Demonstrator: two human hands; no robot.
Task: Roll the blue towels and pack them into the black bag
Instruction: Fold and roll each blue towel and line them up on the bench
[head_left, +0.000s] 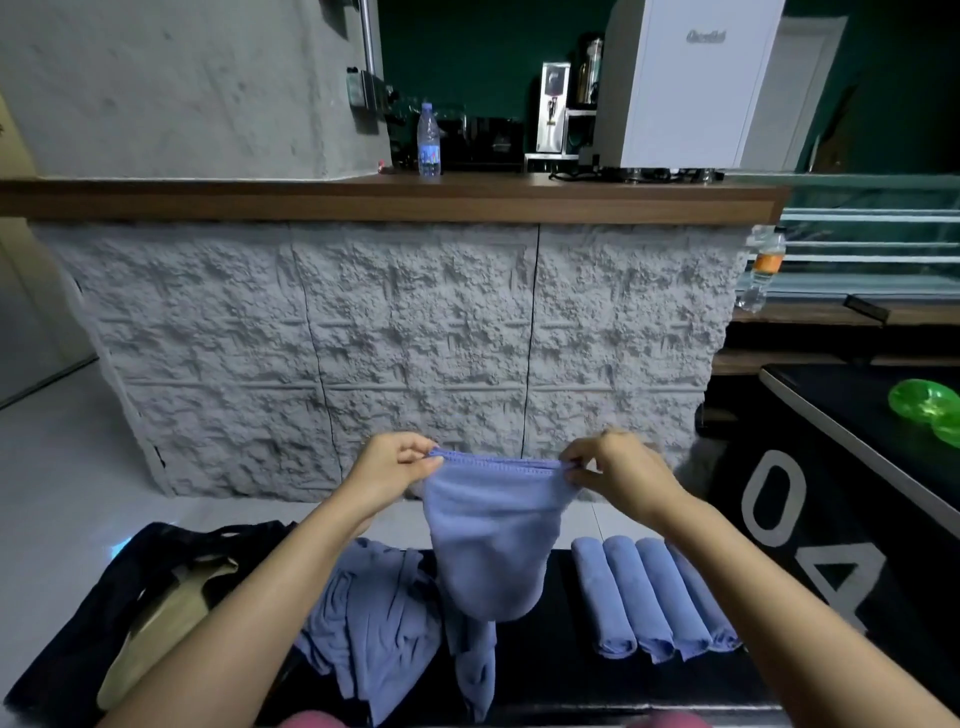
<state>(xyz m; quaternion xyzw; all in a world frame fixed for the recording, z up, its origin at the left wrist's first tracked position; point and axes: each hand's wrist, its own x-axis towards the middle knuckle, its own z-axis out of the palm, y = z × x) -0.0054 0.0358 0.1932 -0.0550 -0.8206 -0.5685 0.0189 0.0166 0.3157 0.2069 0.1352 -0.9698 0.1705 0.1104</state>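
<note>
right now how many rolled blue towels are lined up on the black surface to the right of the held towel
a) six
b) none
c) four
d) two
c: four rolled blue towels lie side by side on the black surface, to the right of the towel that the left hand and right hand hold up by its top edge.

both hands (395, 467) (618, 470) pinch a hanging blue towel (493, 540), apparently folded.
</note>
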